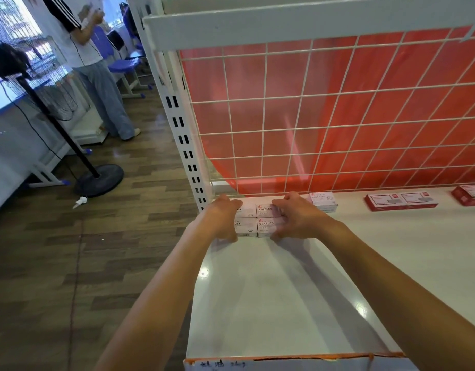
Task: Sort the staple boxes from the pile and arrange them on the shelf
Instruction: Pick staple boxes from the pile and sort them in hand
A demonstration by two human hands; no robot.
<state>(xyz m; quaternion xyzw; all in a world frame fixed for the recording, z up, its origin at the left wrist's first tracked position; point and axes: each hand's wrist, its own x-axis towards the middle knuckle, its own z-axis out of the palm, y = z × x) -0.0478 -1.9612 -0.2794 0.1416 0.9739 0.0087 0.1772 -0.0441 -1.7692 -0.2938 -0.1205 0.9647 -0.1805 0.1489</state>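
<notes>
Four staple boxes (265,224) sit gripped between both hands (221,218) (298,218) on the shelf (257,290).

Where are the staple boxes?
In the head view, the staple boxes sit at the back left corner of the shelf, between the left hand and right hand.

A person (97,84) stands at upper left near blue chairs (124,64), a black fan stand (57,127) on the wooden floor (110,236).

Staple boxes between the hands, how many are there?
4, in a two-by-two block: back left box, back right box, front left box, front right box. The left hand and right hand cover the edges, so more may be hidden.
</notes>
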